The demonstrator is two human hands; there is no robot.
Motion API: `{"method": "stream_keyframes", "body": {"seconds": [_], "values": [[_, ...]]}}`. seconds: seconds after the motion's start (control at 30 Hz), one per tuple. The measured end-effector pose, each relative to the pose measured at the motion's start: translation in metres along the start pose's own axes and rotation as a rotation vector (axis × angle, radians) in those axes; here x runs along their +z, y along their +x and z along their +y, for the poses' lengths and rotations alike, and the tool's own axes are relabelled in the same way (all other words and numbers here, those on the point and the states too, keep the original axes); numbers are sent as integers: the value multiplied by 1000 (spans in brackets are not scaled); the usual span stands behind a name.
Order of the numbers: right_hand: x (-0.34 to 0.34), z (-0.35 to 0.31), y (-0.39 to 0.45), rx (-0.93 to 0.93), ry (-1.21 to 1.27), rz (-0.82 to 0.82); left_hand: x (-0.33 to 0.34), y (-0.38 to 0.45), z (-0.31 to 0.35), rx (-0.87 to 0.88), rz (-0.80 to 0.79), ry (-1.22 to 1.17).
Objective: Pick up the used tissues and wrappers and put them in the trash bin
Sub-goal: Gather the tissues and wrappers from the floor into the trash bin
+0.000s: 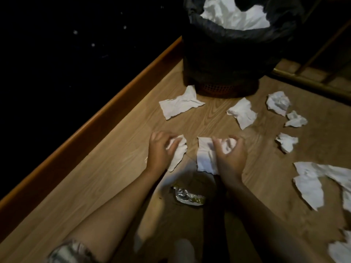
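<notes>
While both of your arms reach forward over the wooden floor [106, 186], your left hand [161, 149] curls its fingers round a crumpled tissue [179, 154], and your right hand [230, 154] closes its fingers and thumb on a second tissue [206, 158] lying just beside the first; both tissues look to be touching the floor. Ahead of your hands stands the trash bin [224, 59], lined with a dark bag and already holding white paper [235, 14]; a flattened tissue [180, 103] lies just in front of its base to the left, another [242, 112] to the right. Further right lie three small wads [278, 102]; larger torn sheets [311, 185] spread near the right edge. Between your forearms, near you, a silver and green wrapper [187, 196] lies on the floor.
</notes>
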State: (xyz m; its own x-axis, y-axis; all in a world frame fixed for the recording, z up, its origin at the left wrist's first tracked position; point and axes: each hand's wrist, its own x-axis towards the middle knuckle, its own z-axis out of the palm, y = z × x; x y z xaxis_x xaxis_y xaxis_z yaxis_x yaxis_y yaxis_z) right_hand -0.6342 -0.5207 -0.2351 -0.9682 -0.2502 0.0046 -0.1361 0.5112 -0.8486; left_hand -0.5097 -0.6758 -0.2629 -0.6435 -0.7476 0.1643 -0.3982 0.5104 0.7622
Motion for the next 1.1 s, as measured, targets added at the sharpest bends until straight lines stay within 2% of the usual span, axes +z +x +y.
{"method": "stream_keyframes", "body": {"seconds": [0.1, 0.2, 0.27, 0.33, 0.5, 0.67, 0.77, 0.9, 1.0, 1.1], "values": [[12, 25, -6, -111, -228, -274, 8, -17, -8, 100, -46, 210], [19, 49, -15, -331, -410, -405, 8, -28, -16, 106, -71, 301], [20, 56, -16, -412, -364, -435, 6, -29, -22, 142, -62, 213], [19, 57, -17, -401, -288, -454, 2, -30, -24, 151, -70, 86], [12, 53, -23, -474, -143, -342, -9, -28, -10, -23, -1, -63], [-3, 41, -28, -579, -63, -384, -13, -44, 9, -59, 37, -257], [-9, 32, -36, -553, 66, -322, -16, -63, 14, 99, -26, -205], [-19, 33, -49, -459, 87, -234, -17, -90, 3, 489, -274, 128], [-22, 38, -61, -358, 93, -220, -11, -103, -3, 524, -413, 202], [-22, 46, -69, -285, -28, -204, -3, -106, -8, 621, -373, 230]]}}
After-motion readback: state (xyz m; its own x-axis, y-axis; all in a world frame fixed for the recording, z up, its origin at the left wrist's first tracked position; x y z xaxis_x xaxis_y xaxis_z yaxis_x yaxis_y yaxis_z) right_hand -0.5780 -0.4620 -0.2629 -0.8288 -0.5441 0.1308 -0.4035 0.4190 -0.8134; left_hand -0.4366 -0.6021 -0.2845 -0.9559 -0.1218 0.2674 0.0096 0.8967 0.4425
